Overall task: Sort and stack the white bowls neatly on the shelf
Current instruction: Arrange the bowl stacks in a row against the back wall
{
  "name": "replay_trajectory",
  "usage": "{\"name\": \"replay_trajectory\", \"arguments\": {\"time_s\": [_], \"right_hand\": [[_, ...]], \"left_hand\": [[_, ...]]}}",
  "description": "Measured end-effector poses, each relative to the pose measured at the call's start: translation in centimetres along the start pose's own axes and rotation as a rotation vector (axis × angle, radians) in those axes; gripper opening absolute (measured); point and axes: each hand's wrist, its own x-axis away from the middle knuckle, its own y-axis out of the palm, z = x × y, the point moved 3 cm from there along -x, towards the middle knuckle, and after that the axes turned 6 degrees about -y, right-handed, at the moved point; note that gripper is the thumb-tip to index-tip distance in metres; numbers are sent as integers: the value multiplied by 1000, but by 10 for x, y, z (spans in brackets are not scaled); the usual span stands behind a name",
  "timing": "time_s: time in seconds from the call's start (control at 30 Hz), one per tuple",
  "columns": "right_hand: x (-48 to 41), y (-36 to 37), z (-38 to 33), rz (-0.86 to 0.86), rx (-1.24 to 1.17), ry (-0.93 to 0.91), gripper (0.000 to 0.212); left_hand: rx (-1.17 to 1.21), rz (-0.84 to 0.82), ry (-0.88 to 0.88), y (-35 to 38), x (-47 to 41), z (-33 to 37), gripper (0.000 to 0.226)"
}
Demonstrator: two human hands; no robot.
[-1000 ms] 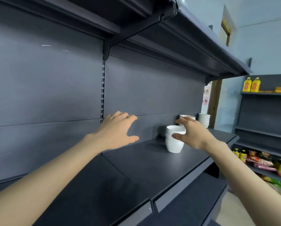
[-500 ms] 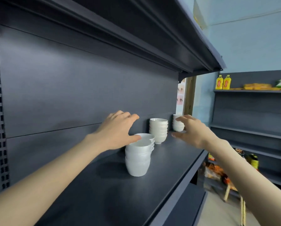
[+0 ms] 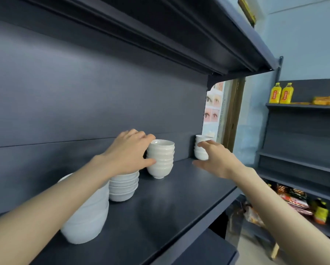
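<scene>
I see four stacks of white bowls on the dark shelf (image 3: 170, 207).

- Near stack (image 3: 87, 217): lower left of the frame, partly behind my left forearm.
- Low stack (image 3: 124, 188): just beyond it.
- Middle stack (image 3: 161, 159): centre of the frame.
- Far stack (image 3: 201, 150): right of centre, at the shelf's end.

My left hand (image 3: 129, 152) grips the middle stack, fingers over the rim, thumb on its side. My right hand (image 3: 215, 159) is spread at the far stack; I cannot tell whether it touches.

Mid-frame, the left hand (image 3: 127, 153) grips a bowl stack (image 3: 161, 159) on the shelf (image 3: 170, 207). To its right, the right hand (image 3: 215, 159) is spread beside a farther stack (image 3: 201, 151).
</scene>
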Motion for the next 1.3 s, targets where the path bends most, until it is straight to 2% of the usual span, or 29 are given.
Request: {"name": "replay_trajectory", "arguments": {"time_s": [0.27,0.57,0.7,0.8,0.87,0.97,1.07,1.1,1.17,1.2,1.27,1.3], "right_hand": [[-87,60,61,-11,-98,-153,63],[-171,135,107,-159,-262,-230,72],[-200,168,121,-271,-383,-262,88],[-220,191,125,-367,-571,-274,105],[-229,205,125,-455,-684,-294,113],[-241,228,121,-561,-868,-375,117],[-247,248,119,-621,-1041,-442,108],[-247,248,116,-615,-1096,-467,96],[-247,251,112,-610,-1188,-537,68],[-247,253,111,-619,-1220,-573,63],[-247,256,109,-638,-1287,-621,63],[-248,258,108,-642,-1320,-628,65]], "left_hand": [[26,3,-167,60,-60,14,58],[91,-31,-399,135,-115,1,67],[227,-53,-531,167,-135,-10,89],[395,-49,-639,187,-143,-17,119],[546,-28,-714,198,-146,-16,126],[736,15,-790,209,-151,-10,103],[813,51,-851,219,-152,-4,59],[837,68,-870,221,-151,0,56],[863,98,-912,226,-151,3,70],[870,109,-922,228,-152,5,67],[864,106,-922,229,-153,8,41],[867,113,-920,230,-154,9,36]]}}
